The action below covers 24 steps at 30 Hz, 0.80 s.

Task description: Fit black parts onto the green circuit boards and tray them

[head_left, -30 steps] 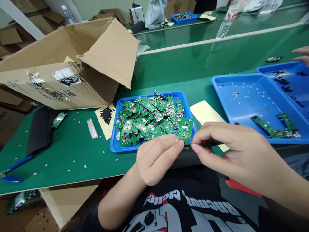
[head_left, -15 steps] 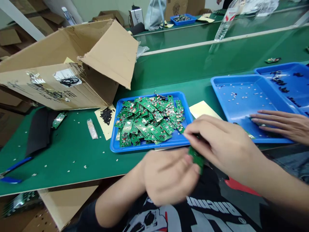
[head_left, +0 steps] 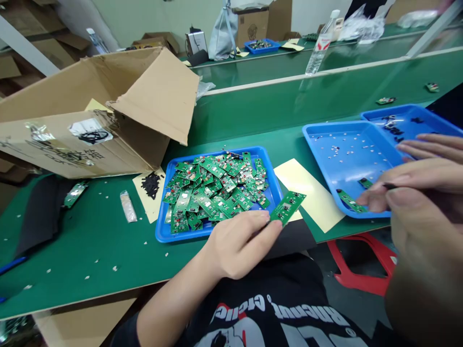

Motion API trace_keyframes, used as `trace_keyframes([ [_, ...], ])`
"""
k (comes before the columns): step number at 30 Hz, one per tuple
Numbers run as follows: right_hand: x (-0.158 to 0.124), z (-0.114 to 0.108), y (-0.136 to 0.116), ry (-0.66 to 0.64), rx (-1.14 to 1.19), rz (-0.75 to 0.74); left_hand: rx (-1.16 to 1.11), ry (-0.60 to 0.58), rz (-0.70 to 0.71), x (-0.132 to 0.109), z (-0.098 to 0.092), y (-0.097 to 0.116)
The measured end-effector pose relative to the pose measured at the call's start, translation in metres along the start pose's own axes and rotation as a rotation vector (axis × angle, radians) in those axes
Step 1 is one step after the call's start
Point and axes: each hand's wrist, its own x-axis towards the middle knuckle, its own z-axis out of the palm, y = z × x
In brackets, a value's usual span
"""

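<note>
My left hand (head_left: 240, 243) pinches a green circuit board (head_left: 287, 207) by its lower end, tilted up beside the near right corner of a blue tray (head_left: 162, 233). That tray bears a heap of similar circuit boards (head_left: 213, 193). At the right, my right hand (head_left: 430, 217) is closed, thumb against finger, on a small black part (head_left: 389, 186). It hangs before a second blue tray (head_left: 325, 166), where a circuit board (head_left: 350, 200) lies at the near edge. Fingers near that board are partly hidden; whose they are I cannot tell.
A co-worker's hand (head_left: 439, 144) reaches over the right trays. Yellow paper (head_left: 307, 193) lies between the trays. A large open carton (head_left: 144, 96) stands at the left, with small black parts (head_left: 150, 184) on paper in front. A red stool (head_left: 361, 265) is below the table edge.
My hands have parted. The right hand has moved right, away from the board, with a small black part. My left hand keeps the board, now turned face up to view.
</note>
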Motion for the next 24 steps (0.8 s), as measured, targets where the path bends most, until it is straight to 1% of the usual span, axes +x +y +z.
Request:
trace_keyframes([
  [1, -0.001, 0.002, 0.0, 0.1, 0.054, 0.083, 0.026, -0.016, 0.047, 0.001, 0.003, -0.002],
  [2, -0.003, 0.002, 0.001, 0.165, 0.104, 0.139, 0.053, -0.041, 0.087, 0.003, 0.005, -0.005],
  [3, -0.005, 0.002, 0.003, 0.207, 0.137, 0.187, 0.072, -0.078, 0.106, 0.005, 0.008, -0.007],
  [4, -0.007, 0.0, 0.007, 0.207, 0.158, 0.225, 0.087, -0.128, 0.112, 0.009, 0.011, -0.009],
  [7, -0.018, -0.011, 0.029, 0.316, 0.178, 0.294, 0.148, -0.359, 0.169, 0.029, 0.03, -0.009],
  [8, -0.023, -0.014, 0.038, 0.41, 0.175, 0.295, 0.158, -0.41, 0.205, 0.038, 0.04, -0.008],
  [9, -0.028, -0.018, 0.046, 0.454, 0.179, 0.331, 0.158, -0.452, 0.244, 0.048, 0.052, -0.006],
  [11, -0.038, -0.022, 0.061, 0.503, 0.178, 0.383, 0.127, -0.516, 0.293, 0.069, 0.08, 0.001],
  [12, -0.043, -0.024, 0.067, 0.507, 0.178, 0.412, 0.1, -0.602, 0.298, 0.079, 0.097, 0.004],
  [13, -0.047, -0.025, 0.072, 0.515, 0.176, 0.433, 0.066, -0.691, 0.274, 0.089, 0.114, 0.008],
  [16, -0.057, -0.027, 0.083, 0.533, 0.17, 0.492, 0.057, -0.715, 0.231, 0.109, 0.163, 0.016],
  [18, -0.062, -0.027, 0.088, 0.532, 0.165, 0.521, 0.053, -0.726, 0.207, 0.115, 0.188, 0.017],
  [19, -0.064, -0.028, 0.09, 0.528, 0.16, 0.532, 0.049, -0.733, 0.195, 0.116, 0.196, 0.017],
  [21, -0.067, -0.028, 0.094, 0.516, 0.145, 0.548, 0.041, -0.743, 0.168, 0.113, 0.204, 0.017],
  [22, -0.069, -0.028, 0.095, 0.506, 0.138, 0.553, 0.039, -0.741, 0.153, 0.111, 0.202, 0.017],
  [24, -0.071, -0.026, 0.098, 0.477, 0.128, 0.554, 0.037, -0.727, 0.121, 0.103, 0.188, 0.017],
])
